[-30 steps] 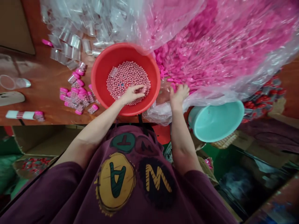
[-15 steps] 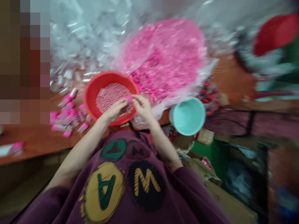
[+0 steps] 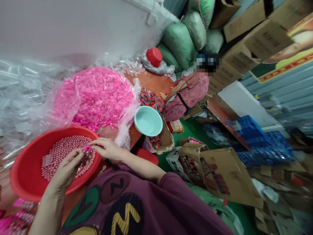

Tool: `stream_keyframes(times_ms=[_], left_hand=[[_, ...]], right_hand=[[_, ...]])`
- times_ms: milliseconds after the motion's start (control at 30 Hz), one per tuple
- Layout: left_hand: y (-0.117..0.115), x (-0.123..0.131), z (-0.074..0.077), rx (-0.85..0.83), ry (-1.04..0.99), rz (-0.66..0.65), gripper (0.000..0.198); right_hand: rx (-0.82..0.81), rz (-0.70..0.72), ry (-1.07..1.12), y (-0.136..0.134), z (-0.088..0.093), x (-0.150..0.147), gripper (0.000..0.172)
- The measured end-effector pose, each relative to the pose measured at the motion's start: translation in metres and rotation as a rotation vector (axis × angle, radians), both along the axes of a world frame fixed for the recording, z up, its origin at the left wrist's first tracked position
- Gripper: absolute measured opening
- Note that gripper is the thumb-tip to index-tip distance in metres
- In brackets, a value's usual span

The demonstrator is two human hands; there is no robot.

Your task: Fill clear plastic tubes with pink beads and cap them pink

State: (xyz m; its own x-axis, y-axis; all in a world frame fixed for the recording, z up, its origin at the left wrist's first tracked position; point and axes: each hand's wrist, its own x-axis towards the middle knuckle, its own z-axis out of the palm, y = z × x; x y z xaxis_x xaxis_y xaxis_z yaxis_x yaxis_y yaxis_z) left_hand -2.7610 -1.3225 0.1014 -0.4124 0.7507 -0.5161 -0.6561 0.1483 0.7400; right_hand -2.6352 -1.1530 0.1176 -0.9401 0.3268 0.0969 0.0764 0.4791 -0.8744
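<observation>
Over the right side of a red basin, both hands meet at a small pink piece. My right hand pinches the piece between thumb and fingertips. My left hand has its fingertips closed at the piece's left side, with some beads showing under its fingers. Many pink beads lie in the basin, along with a small clear container. Behind the basin, a large heap of pink pieces rests on clear plastic.
A light blue bowl stands right of the heap, beside red and grey items. Another person sits farther right. Cardboard boxes stand on the green floor. Green sacks are piled at the back; pink-capped containers lie lower left.
The view has turned to the right, bringing the other person, sacks and boxes into sight. Both hands remain together at the pink piece over the basin.
</observation>
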Motion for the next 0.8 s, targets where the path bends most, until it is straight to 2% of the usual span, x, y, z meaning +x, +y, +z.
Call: stream_keyframes(times_ms=[133, 300, 433, 500, 600, 700, 800], left_hand=[[-0.002, -0.002, -0.001, -0.019, 0.029, -0.007, 0.046], [-0.011, 0.006, -0.001, -0.068, 0.053, -0.061, 0.048], [-0.02, 0.003, -0.005, -0.15, -0.003, 0.062, 0.052], [-0.026, -0.003, -0.011, -0.189, 0.04, 0.098, 0.052], [-0.033, -0.01, -0.02, -0.289, 0.144, 0.116, 0.051], [-0.036, -0.01, -0.023, -0.333, 0.051, 0.094, 0.045], [-0.037, -0.003, -0.02, -0.287, -0.039, 0.1, 0.035]], right_hand=[[0.088, 0.053, 0.016, -0.007, -0.001, -0.004, 0.023], [0.376, 0.117, -0.106, -0.017, -0.006, -0.009, 0.031], [0.595, 0.133, -0.139, -0.018, -0.017, -0.008, 0.034], [0.564, 0.09, -0.136, -0.02, -0.023, -0.011, 0.031], [0.432, 0.074, -0.1, -0.029, -0.025, -0.017, 0.029], [0.374, 0.126, -0.123, -0.039, -0.021, -0.022, 0.028], [0.306, 0.154, -0.137, -0.044, -0.016, -0.023, 0.026]])
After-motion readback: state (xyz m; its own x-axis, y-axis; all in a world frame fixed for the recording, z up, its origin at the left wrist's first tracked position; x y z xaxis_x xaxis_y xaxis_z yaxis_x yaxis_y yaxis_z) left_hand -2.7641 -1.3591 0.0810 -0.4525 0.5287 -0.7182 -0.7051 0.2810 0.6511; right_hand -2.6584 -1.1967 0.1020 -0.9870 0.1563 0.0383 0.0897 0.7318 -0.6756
